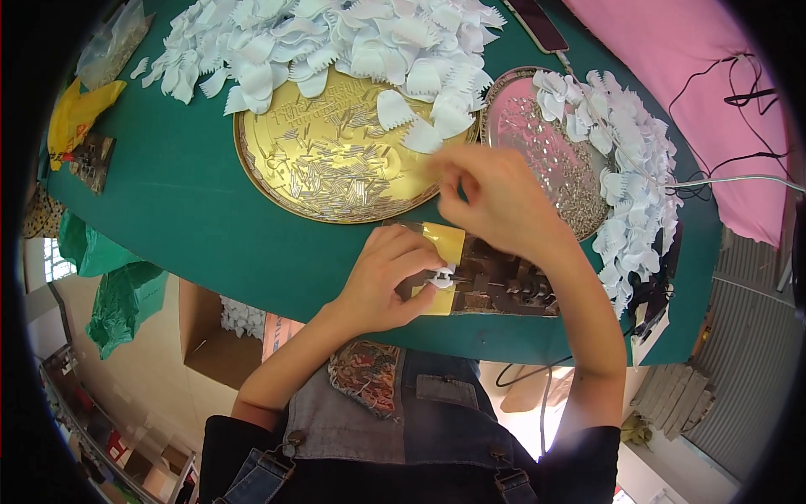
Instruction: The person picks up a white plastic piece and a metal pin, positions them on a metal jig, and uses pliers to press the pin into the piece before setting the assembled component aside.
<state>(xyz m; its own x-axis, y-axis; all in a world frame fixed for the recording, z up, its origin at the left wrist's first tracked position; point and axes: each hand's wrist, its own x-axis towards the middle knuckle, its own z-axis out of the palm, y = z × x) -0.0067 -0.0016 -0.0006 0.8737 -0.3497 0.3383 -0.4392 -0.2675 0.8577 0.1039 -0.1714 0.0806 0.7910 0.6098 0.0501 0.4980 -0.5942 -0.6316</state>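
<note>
My left hand [378, 277] rests at the near end of a small dark metal fixture [504, 281] with yellow pads [443, 244]. Between its thumb and forefinger is a small white plastic piece [442, 278], held against the fixture's tip. Just above the fixture, by the right rim of a round gold tray [252, 160], hovers my right hand [499, 197]. Its fingers are curled into a pinch and partly blurred; anything between the fingertips cannot be made out. Many short silvery metal pins [344, 181] lie scattered in the gold tray.
White toothed plastic pieces [361, 42] are heaped at the back, some over the gold tray. A second round tray [546, 143] holds small metal parts, with more white pieces [634, 210] beside it. A phone [537, 25] and cable lie back right. Below left stands a cardboard box [214, 361].
</note>
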